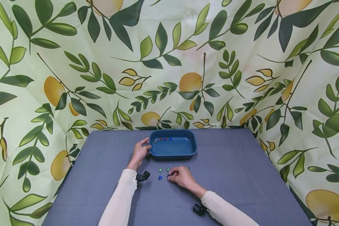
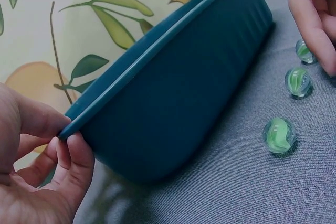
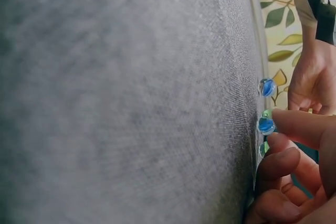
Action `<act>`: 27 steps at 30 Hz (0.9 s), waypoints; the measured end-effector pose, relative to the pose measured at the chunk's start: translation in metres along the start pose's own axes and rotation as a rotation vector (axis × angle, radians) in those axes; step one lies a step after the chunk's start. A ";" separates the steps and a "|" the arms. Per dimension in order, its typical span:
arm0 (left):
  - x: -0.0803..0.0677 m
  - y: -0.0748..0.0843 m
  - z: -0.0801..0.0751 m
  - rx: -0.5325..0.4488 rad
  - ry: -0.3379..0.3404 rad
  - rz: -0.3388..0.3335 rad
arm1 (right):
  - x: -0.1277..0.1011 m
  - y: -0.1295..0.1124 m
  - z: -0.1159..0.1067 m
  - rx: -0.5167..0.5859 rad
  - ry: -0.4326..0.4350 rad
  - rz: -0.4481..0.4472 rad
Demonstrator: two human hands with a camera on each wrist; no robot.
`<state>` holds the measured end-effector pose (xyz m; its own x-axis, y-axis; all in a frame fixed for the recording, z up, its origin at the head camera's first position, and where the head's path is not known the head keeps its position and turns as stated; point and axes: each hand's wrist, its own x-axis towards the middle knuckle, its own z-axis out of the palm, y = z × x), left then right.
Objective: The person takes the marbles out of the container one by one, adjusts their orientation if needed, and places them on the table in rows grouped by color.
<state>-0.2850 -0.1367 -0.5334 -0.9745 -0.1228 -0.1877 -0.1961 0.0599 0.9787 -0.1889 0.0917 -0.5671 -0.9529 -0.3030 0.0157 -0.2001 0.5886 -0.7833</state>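
My left hand (image 1: 139, 153) pinches the left rim of a blue plastic tub (image 2: 163, 108), thumb on one side and fingers on the other. Several small marbles (image 1: 165, 139) lie inside, mostly in a row along the back. In front of the tub, my right hand (image 1: 183, 177) pinches a blue marble (image 3: 266, 125) at the table surface between its fingertips. To its left sits another blue marble (image 1: 160, 178). Behind them are green-swirled glass marbles (image 2: 279, 136), one of them partly hidden by the right hand in the head view.
A grey cloth covers the table (image 1: 228, 182). Leaf-and-fruit printed fabric (image 1: 164, 78) hangs behind and at both sides, close to the tub's back. Both wrists wear black straps (image 1: 142, 176).
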 end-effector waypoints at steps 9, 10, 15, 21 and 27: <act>0.000 0.000 0.000 0.005 -0.014 -0.004 | -0.003 -0.007 -0.018 0.076 0.056 0.023; 0.000 0.000 -0.001 0.007 -0.015 -0.003 | -0.003 -0.010 -0.022 0.081 0.063 0.028; 0.000 0.001 -0.002 0.024 -0.022 0.001 | 0.000 -0.022 -0.042 0.087 0.108 0.032; -0.002 0.001 -0.002 0.045 -0.028 0.007 | 0.006 -0.034 -0.058 0.093 0.147 0.008; -0.001 0.000 -0.003 0.048 -0.034 0.007 | 0.014 -0.041 -0.068 0.069 0.191 -0.015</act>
<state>-0.2833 -0.1390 -0.5330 -0.9789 -0.0887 -0.1841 -0.1932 0.1080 0.9752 -0.2093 0.1146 -0.4920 -0.9771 -0.1597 0.1404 -0.2049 0.5306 -0.8225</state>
